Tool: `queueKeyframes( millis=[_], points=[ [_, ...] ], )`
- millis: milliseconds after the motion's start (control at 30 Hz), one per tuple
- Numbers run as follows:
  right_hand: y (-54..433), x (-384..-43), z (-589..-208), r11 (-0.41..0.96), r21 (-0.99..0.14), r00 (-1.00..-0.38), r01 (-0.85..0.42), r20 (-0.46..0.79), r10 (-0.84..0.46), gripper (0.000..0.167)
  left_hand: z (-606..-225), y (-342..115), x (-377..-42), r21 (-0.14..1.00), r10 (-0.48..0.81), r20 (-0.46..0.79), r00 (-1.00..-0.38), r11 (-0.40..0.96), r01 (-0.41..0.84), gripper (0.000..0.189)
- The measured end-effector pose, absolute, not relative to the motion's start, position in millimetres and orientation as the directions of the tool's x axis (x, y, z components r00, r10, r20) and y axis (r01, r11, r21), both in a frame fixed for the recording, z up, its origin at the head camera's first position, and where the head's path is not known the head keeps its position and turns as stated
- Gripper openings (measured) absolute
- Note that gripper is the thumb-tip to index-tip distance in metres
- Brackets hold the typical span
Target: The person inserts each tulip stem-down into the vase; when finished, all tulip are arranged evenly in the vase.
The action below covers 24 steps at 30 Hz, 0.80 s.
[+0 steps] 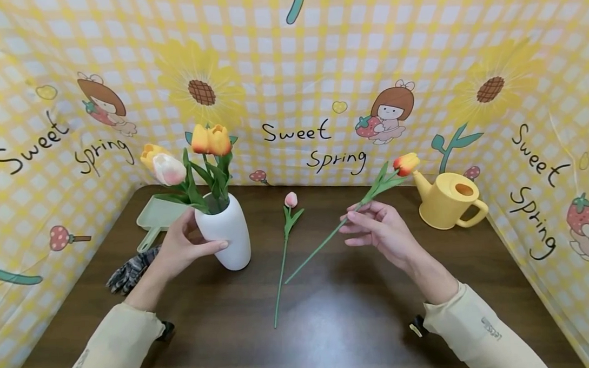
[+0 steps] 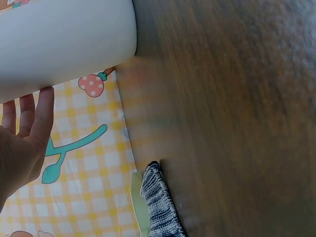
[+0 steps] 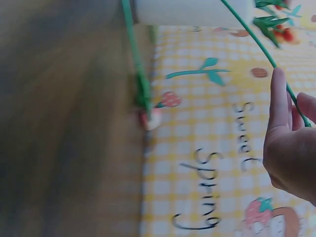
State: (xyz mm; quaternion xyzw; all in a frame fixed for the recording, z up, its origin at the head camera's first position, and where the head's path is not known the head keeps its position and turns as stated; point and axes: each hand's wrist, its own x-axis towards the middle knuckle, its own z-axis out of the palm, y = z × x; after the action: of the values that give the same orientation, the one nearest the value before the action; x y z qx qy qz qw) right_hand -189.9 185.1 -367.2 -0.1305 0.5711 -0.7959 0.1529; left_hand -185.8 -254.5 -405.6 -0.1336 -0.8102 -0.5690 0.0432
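Note:
My left hand (image 1: 182, 245) holds a white vase (image 1: 233, 235) on its left side, the thumb across the front and the fingers behind. In the left wrist view, fingertips touch the wall of the vase (image 2: 69, 39). Orange-yellow tulips (image 1: 211, 140) and a pale pink-white tulip (image 1: 169, 169) stand in the vase. My right hand (image 1: 381, 229) pinches the green stem of a yellow-and-red tulip (image 1: 406, 164), tilted with its bloom up to the right. Between the hands, a pink tulip (image 1: 291, 200) lies on the table.
A yellow watering can (image 1: 448, 203) stands at the back right of the dark wooden table (image 1: 358, 322). At the left lie a pale green dustpan-like item (image 1: 161, 213) and a grey knitted glove (image 1: 132, 271). Checked yellow cloth (image 1: 291, 76) walls the back and sides.

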Motion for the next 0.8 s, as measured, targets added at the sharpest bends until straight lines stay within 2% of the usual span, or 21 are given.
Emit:
queueKeyframes(
  millis=[233,433,800],
  points=[
    [172,-184,-341,-0.380,-0.922,-0.927,-0.075,0.205,-0.314,0.010,-405,-254,-186,0.903,0.168,0.244,-0.955,0.319,0.286,0.077],
    [159,-179,-327,-0.411,-0.900,-0.927,-0.148,0.271,-0.260,0.010,-409,-254,-181,0.911,0.171,0.220,-0.960,0.315,0.265,0.074],
    [124,-188,-300,-0.492,-0.832,-0.885,-0.257,0.407,-0.225,0.009,-406,-255,-184,0.897,0.163,0.230,-0.960,0.348,0.274,0.074]
  ],
)
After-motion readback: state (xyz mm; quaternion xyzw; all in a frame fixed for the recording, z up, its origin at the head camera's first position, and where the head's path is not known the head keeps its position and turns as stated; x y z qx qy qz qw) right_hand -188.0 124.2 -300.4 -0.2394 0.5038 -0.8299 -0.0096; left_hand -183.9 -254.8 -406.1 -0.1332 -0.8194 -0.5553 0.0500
